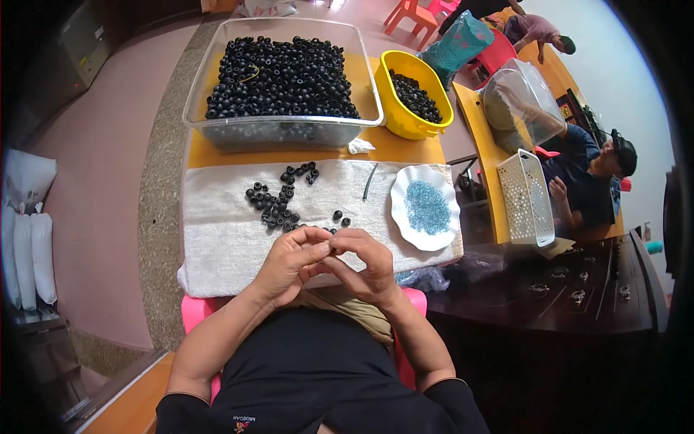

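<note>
My left hand (293,264) and my right hand (363,264) meet fingertip to fingertip at the near side of a white towel (217,239). Both pinch a small black part, mostly hidden by the fingers. Just beyond them lies a loose group of small round black parts with holes (275,206), with a couple more black parts (341,218) apart from it. To the right, a white scalloped plate (399,213) holds many tiny clear bluish rings (428,207). A thin dark stick (370,182) rests on the towel left of the plate.
Behind the towel stands a clear plastic bin (289,130) heaped with black parts. Beside it are a yellow tub (390,72) with more parts and a crumpled white tissue (361,146). A white perforated basket (526,199) and other people are at the right.
</note>
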`<state>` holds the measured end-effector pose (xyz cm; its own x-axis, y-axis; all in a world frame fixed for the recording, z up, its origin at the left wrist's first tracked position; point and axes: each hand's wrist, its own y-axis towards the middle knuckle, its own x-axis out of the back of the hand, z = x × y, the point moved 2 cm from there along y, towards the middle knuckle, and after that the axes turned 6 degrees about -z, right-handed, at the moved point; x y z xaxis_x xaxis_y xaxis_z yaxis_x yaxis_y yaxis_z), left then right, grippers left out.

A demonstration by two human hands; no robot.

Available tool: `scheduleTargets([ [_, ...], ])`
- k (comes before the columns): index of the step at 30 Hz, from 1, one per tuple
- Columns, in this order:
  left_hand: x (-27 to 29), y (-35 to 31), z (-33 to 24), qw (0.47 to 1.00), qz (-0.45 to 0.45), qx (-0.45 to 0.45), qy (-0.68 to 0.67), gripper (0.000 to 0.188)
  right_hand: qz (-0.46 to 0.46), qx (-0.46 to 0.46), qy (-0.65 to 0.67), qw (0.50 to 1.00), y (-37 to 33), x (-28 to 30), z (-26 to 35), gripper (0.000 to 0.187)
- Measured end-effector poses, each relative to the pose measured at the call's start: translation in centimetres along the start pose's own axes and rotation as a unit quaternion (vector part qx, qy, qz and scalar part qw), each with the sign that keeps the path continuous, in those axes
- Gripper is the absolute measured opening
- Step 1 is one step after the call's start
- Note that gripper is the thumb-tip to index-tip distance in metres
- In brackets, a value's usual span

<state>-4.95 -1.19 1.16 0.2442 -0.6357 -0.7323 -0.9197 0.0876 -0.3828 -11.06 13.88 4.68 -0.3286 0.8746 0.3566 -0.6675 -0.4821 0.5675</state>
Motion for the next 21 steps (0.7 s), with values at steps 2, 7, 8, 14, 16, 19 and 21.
scheduleTargets([
  [2, -0.1, 0.1, 0.0, 1.000, 0.003, -0.007, -0.018, 0.020, 0.001, 0.000, -0.005, 1.000, -0.2, 0.0, 0.1, 0.028],
  [7, 0.2, 0.2, 0.1, 1.000, 0.005, -0.005, 0.017, 0.020, 0.065, 0.000, -0.015, 0.998, 0.0, 1.1, -0.3, 0.030],
  [8, 0.2, 0.2, 0.1, 1.000, 0.005, -0.006, 0.016, 0.020, 0.067, 0.000, -0.015, 0.998, 0.2, 2.0, -0.5, 0.030],
  [14, 0.4, 0.4, 0.6, 0.999, -0.019, 0.001, 0.037, 0.014, 0.053, -0.030, -0.404, 0.913, 2.7, 10.2, -5.0, 0.016],
  [16, 0.2, 0.3, 0.7, 0.999, -0.028, 0.005, 0.042, 0.013, 0.067, -0.039, -0.435, 0.897, 3.3, 11.2, -5.3, 0.017],
  [19, 0.1, 0.3, 0.7, 0.999, -0.024, 0.005, 0.044, 0.013, 0.130, -0.078, -0.475, 0.867, 3.7, 11.4, -6.4, 0.022],
  [21, 0.2, 0.3, 0.8, 0.999, -0.025, 0.006, 0.043, 0.012, 0.137, -0.085, -0.474, 0.866, 4.0, 11.1, -6.3, 0.021],
])
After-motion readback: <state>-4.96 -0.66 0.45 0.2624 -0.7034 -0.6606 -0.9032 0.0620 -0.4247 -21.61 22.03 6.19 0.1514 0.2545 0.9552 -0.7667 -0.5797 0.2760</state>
